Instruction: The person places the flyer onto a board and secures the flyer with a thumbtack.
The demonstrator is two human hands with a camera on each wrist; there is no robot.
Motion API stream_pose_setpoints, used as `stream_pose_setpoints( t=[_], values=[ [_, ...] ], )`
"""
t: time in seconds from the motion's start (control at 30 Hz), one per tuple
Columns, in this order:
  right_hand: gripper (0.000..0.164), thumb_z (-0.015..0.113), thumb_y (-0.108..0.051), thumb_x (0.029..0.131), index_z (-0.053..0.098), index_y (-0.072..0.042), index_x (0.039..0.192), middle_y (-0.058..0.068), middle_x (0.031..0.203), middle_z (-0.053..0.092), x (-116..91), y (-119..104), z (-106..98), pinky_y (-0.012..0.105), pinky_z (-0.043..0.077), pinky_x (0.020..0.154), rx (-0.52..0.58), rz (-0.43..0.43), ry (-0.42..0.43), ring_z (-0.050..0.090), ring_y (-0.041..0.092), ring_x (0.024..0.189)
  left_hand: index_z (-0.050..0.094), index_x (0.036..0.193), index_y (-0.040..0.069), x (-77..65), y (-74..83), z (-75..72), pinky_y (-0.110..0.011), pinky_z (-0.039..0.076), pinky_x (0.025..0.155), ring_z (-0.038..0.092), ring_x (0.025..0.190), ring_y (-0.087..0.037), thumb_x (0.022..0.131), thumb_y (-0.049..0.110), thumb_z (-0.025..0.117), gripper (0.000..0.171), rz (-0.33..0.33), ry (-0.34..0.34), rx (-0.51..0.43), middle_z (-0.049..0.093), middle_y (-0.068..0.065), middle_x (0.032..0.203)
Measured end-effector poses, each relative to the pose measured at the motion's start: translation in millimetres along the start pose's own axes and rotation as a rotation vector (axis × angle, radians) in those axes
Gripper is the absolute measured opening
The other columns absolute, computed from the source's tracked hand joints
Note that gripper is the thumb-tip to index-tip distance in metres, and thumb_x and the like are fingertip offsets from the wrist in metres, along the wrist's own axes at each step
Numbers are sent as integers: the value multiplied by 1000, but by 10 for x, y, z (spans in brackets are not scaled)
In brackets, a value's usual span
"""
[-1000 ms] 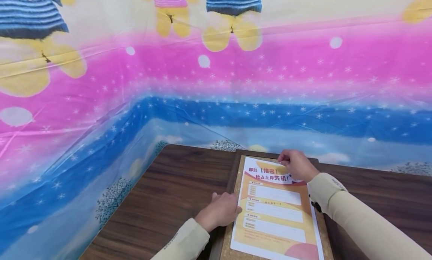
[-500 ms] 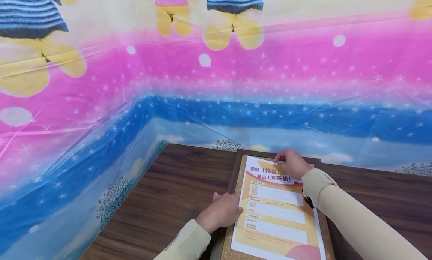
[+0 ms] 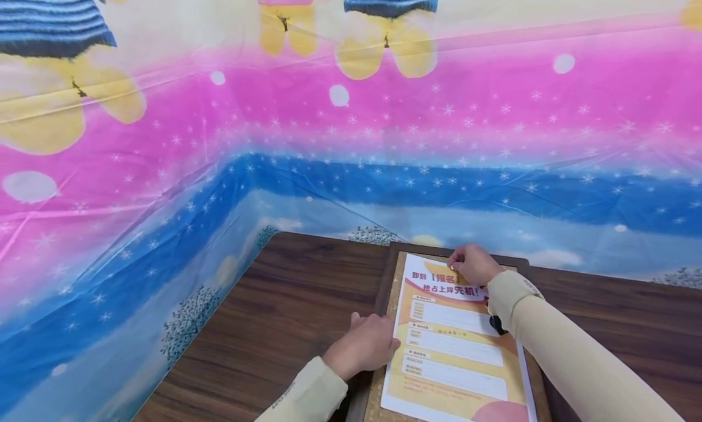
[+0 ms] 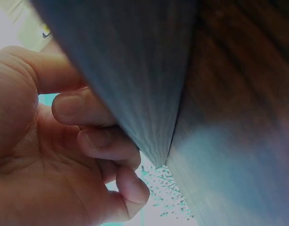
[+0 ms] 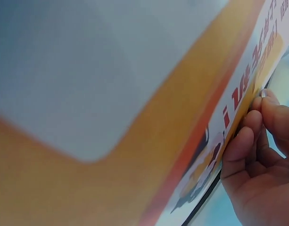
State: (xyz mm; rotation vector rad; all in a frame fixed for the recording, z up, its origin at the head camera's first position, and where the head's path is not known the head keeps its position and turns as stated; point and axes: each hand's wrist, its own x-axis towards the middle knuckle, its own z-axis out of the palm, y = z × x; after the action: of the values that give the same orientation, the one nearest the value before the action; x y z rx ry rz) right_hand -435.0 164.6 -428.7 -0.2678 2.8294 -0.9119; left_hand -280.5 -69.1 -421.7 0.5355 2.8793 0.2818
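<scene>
A framed corkboard (image 3: 375,404) lies on the dark wooden table, bearing a printed paper poster (image 3: 450,343) in yellow, red and white. My left hand (image 3: 364,343) grips the board's left edge. In the left wrist view, the curled fingers (image 4: 99,141) touch the side of the wooden frame (image 4: 135,70), which hides part of the hand. Near the poster's top edge, my right hand (image 3: 474,267) pinches a small pale push pin (image 5: 263,93) between thumb and finger. Its tip is hidden, so I cannot tell whether it is in the cork.
The dark wood table (image 3: 296,300) extends on both sides of the board. Behind and to the left hangs a printed cloth (image 3: 384,178) in pink and blue, close to the table's edges. A black band (image 3: 496,324) shows at the right wrist.
My right hand has moved slightly left along the poster's top edge, with its pinch kept. The left hand stays on the board's edge. The head view has shifted slightly.
</scene>
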Motion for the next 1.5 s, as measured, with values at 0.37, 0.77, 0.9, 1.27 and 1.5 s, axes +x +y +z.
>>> stream_pose_setpoints(
  t=[0.37,0.77,0.9,1.27,1.5],
  values=[
    [11,53,-14,85,62,-9,85,6,84,56,16,-30,2,33,38,62,-17,22,28,50,21,74,53,74,13,11,-3,10,-36,25,69,43,52,-12,85,31,52,22,-3,9,-17,44,4,61],
    [11,55,-13,83,62,-6,88,10,85,56,38,-39,-60,32,39,60,56,81,6,49,23,75,53,73,13,-1,17,5,-37,24,70,42,50,-12,85,31,52,22,-21,16,-23,44,4,59],
    [10,56,-12,83,62,-5,88,10,83,55,52,-18,-51,31,38,60,66,92,14,49,23,74,54,75,12,-2,18,9,-37,24,70,42,50,-12,85,31,52,22,-24,20,-16,44,4,60],
    [11,57,-11,83,63,-4,88,10,83,56,39,-25,-37,30,38,58,57,88,42,49,23,74,54,78,11,-2,17,18,-38,24,71,44,52,-12,85,31,53,21,-21,11,-13,45,3,60],
    [11,56,-12,84,63,-5,87,10,82,56,42,-23,-39,31,39,59,40,85,60,50,23,72,55,85,8,0,26,11,-37,24,69,45,53,-11,85,31,53,23,-18,27,5,47,2,61]
  ],
)
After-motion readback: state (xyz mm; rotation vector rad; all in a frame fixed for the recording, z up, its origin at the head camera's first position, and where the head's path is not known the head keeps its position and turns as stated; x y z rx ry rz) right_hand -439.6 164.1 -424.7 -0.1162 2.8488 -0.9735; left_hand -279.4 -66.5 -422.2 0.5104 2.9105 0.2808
